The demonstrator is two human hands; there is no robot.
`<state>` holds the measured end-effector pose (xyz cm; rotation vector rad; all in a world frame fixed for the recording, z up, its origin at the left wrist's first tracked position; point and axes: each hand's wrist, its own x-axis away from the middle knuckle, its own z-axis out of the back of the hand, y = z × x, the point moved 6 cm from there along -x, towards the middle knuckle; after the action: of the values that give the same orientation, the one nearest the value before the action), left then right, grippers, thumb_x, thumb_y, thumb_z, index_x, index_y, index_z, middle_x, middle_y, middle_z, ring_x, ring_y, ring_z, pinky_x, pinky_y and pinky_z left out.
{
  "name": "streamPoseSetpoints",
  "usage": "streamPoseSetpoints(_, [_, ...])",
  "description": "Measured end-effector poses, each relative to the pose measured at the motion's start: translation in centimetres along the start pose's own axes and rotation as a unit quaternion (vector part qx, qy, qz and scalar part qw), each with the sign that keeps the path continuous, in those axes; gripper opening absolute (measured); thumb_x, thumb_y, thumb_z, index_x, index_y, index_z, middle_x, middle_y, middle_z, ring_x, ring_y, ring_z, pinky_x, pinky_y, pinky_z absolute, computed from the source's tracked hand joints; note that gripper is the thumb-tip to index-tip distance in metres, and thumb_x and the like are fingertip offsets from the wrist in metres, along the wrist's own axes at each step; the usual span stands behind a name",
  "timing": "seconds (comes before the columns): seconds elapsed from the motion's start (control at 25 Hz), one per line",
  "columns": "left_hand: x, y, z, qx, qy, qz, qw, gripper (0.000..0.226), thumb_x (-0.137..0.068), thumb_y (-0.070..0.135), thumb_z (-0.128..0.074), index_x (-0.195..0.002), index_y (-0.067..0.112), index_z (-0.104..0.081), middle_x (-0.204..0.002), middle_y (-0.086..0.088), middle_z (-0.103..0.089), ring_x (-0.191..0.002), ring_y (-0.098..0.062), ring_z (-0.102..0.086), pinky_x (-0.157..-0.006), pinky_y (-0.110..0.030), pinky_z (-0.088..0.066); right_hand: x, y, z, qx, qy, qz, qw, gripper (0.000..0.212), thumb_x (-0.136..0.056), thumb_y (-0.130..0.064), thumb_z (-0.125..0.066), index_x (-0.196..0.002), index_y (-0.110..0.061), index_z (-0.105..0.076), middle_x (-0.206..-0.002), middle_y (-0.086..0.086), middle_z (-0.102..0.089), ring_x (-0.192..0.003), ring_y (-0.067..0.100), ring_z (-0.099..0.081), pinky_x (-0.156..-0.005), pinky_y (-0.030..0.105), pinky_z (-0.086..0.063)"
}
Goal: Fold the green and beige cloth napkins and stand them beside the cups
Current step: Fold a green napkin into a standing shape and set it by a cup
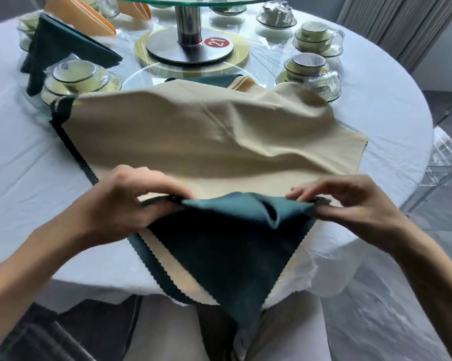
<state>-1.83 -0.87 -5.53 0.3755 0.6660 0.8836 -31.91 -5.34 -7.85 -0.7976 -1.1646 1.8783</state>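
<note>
A beige napkin [198, 131] lies spread and rumpled over a green napkin [227, 254] on the white table [21, 162]. The near corner of the pair hangs off the table edge, green side up. My left hand [131, 201] pinches the folded edge of both cloths at the left. At the right end of that fold, my right hand [349, 201] pinches the same edge. A wrapped cup set [76, 79] stands at the left and another wrapped cup set [308, 69] at the right. A folded green napkin [63, 48] and a folded orange-beige napkin [81, 14] stand at the far left.
A glass turntable on a steel post [188, 19] with a round base and a red "21" tag [217, 43] fills the table's centre. More wrapped cup sets [318, 35] ring it. A clear chair [446, 152] stands at the right, and my lap is below the table edge.
</note>
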Motion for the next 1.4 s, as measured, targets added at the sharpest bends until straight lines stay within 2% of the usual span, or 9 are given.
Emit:
streamPoseSetpoints(0.24, [4.7,-1.8,-2.5,-0.131,-0.016,-0.032,0.991,0.018,-0.088,0.023,-0.060,-0.090,0.018,-0.077,-0.122,0.005,-0.068,-0.110,-0.022,-0.063,-0.084,-0.050,-0.051,2.5,1.5,-1.6,0.192,-0.035,0.076,0.978,0.007,-0.083,-0.021,-0.076,-0.089,-0.024,-0.077,-0.119,-0.013,-0.068,-0.128,0.010,-0.052,-0.104,0.035,-0.044])
streamPoseSetpoints(0.44, [5.4,-2.5,-2.0,-0.126,-0.026,-0.003,0.992,0.019,-0.089,0.026,-0.060,-0.086,0.016,-0.076,-0.120,0.004,-0.068,-0.108,-0.023,-0.063,-0.084,-0.047,-0.051,2.8,1.5,-2.5,0.242,-0.029,0.088,0.966,0.010,-0.087,-0.040,-0.069,-0.089,-0.035,-0.078,-0.127,-0.021,-0.062,-0.133,0.010,-0.047,-0.102,0.043,-0.044])
streamPoseSetpoints(0.64, [4.5,-2.1,-1.7,-0.124,-0.048,0.018,0.991,0.023,-0.079,0.022,-0.053,-0.087,0.024,-0.074,-0.118,0.012,-0.067,-0.110,-0.014,-0.061,-0.085,-0.047,-0.050,2.7,0.7,-2.7,0.161,-0.108,0.051,0.980,0.029,-0.082,-0.011,-0.070,-0.104,-0.030,-0.076,-0.135,-0.017,-0.059,-0.139,0.009,-0.039,-0.112,0.030,-0.034])
streamPoseSetpoints(0.72, [2.8,-0.9,-2.4,-0.111,-0.043,0.026,0.993,0.026,-0.083,0.030,-0.052,-0.095,0.024,-0.074,-0.112,0.013,-0.070,-0.106,-0.012,-0.062,-0.089,-0.042,-0.049,1.4,0.1,-2.2,0.131,-0.081,0.041,0.987,0.033,-0.083,-0.014,-0.068,-0.115,-0.023,-0.071,-0.132,-0.014,-0.061,-0.133,0.007,-0.047,-0.109,0.022,-0.035])
streamPoseSetpoints(0.88, [-1.7,-0.5,-6.7,-0.130,-0.106,0.090,0.982,0.052,-0.090,0.057,-0.053,-0.131,0.025,-0.058,-0.120,0.008,-0.064,-0.110,-0.013,-0.055,-0.094,-0.022,-0.036,-3.4,0.8,-4.3,0.304,-0.098,0.028,0.947,0.047,-0.081,-0.043,-0.075,-0.123,-0.027,-0.062,-0.099,-0.016,-0.065,-0.092,0.001,-0.060,-0.080,0.014,-0.044])
streamPoseSetpoints(1.0, [-3.4,-1.2,-8.5,-0.107,-0.148,0.120,0.976,0.029,-0.094,0.044,-0.061,-0.116,0.026,-0.063,-0.105,0.008,-0.064,-0.099,-0.013,-0.056,-0.078,-0.020,-0.036,-5.1,0.9,-5.4,0.321,-0.128,0.025,0.938,0.012,-0.088,-0.033,-0.071,-0.090,-0.021,-0.067,-0.072,-0.012,-0.056,-0.065,0.000,-0.050,-0.058,0.015,-0.035])
streamPoseSetpoints(1.08, [-3.2,-1.2,-7.9,-0.056,-0.146,0.139,0.978,0.016,-0.097,0.036,-0.058,-0.100,0.023,-0.067,-0.088,0.009,-0.066,-0.082,-0.011,-0.057,-0.067,-0.021,-0.037,-4.5,0.8,-5.3,0.260,-0.152,-0.014,0.953,0.017,-0.095,-0.029,-0.061,-0.082,-0.020,-0.061,-0.067,-0.010,-0.053,-0.060,0.002,-0.045,-0.055,0.019,-0.035])
streamPoseSetpoints(1.24, [-3.1,0.8,-6.0,0.016,-0.151,0.130,0.980,0.027,-0.101,0.036,-0.049,-0.089,0.019,-0.066,-0.074,0.007,-0.063,-0.072,-0.009,-0.057,-0.063,-0.024,-0.042,-3.6,-0.9,-4.9,0.169,-0.161,-0.049,0.971,0.025,-0.098,-0.031,-0.055,-0.078,-0.017,-0.059,-0.059,-0.010,-0.043,-0.054,0.004,-0.036,-0.048,0.019,-0.031])
streamPoseSetpoints(1.4, [-5.1,-1.4,-6.6,-0.110,-0.156,0.136,0.972,0.030,-0.101,0.045,-0.042,-0.097,0.024,-0.064,-0.079,0.010,-0.062,-0.083,-0.014,-0.058,-0.069,-0.030,-0.038,-7.0,-0.2,-4.0,0.295,-0.112,-0.049,0.948,0.029,-0.092,-0.041,-0.063,-0.073,-0.019,-0.061,-0.054,-0.011,-0.048,-0.051,0.002,-0.040,-0.049,0.022,-0.035])
